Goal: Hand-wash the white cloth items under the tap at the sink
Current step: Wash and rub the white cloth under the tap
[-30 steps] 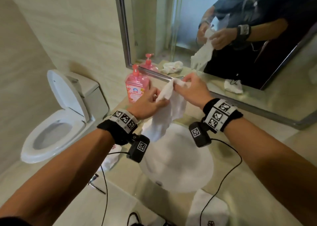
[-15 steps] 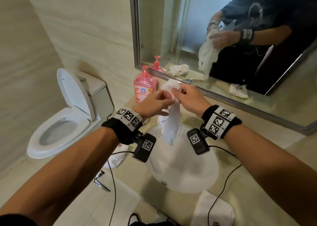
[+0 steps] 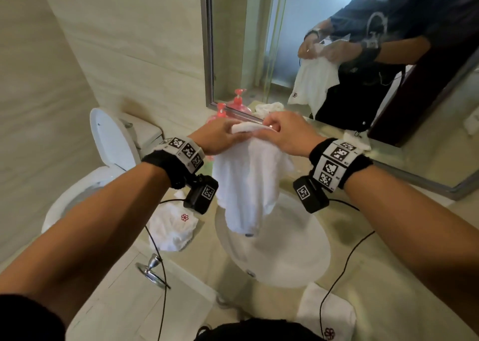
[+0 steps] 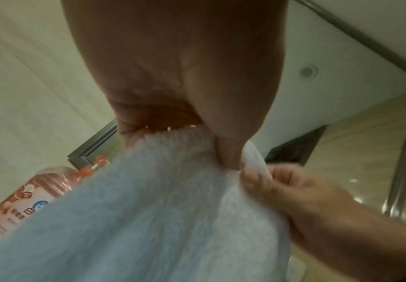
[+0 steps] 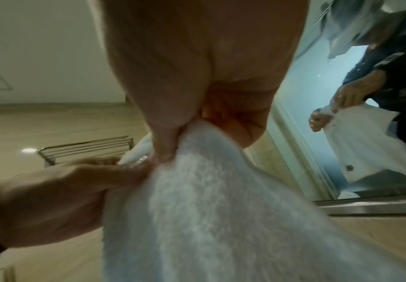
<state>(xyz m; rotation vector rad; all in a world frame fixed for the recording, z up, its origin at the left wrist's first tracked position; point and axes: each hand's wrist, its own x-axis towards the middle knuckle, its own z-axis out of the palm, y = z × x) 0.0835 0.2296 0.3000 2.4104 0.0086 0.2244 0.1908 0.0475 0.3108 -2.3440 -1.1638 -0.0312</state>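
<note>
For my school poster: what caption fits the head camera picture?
Two hands hold a white towel above the bathroom sink.

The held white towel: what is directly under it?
The white towel hangs over the sink basin. The basin's back edge and any tap are hidden by the towel.

Soap bottle (image 3: 220,112) crowds left; basin (image 3: 298,257) open below cloth (image 3: 248,185).
</note>
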